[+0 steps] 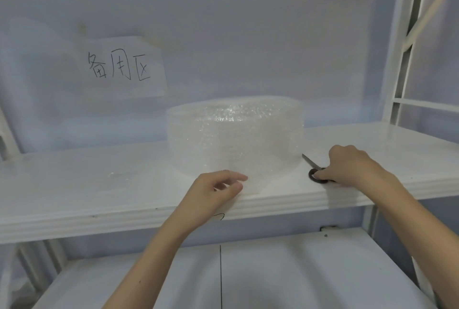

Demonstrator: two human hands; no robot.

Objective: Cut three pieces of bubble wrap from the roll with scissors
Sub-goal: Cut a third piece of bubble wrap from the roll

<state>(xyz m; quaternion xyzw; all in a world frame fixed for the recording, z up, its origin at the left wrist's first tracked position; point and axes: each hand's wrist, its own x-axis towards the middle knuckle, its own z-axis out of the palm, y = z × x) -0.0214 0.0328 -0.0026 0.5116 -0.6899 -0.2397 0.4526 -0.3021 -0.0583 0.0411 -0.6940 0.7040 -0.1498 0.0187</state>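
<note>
**While the roll sits whole, both hands close in on it**

Although the scissors (pixel 313 166) are already under the right hand (pixel 347 166), nothing in view suggests that any cutting has begun. The roll of bubble wrap (pixel 235 135) stands on its flat end on the white shelf (pixel 74 184), near the front edge and somewhat right of centre, with a handwritten paper sign (pixel 121 66) stuck on the back panel behind and to its left. No loose cut sheet is clearly visible; a faint glossy patch lies on the shelf to the left of the roll, but whether that is a scrap of wrap or only a reflection cannot be told.

The right hand is curled down over the dark handle loops of the scissors, fingers closed around them, while the blades point away along the shelf towards the base of the roll, just beside it. The scissors appear to rest on the shelf, so this reads as picking them up rather than using them. The left hand (pixel 216 190) hovers at the shelf's front edge, just short of the roll's lower wall, fingers loosely spread and holding nothing; whether the fingertips touch the wrap is hard to say.

By this reading the task is at its very start: the free end has yet to be found and drawn out, and all three pieces remain to be cut.
</note>
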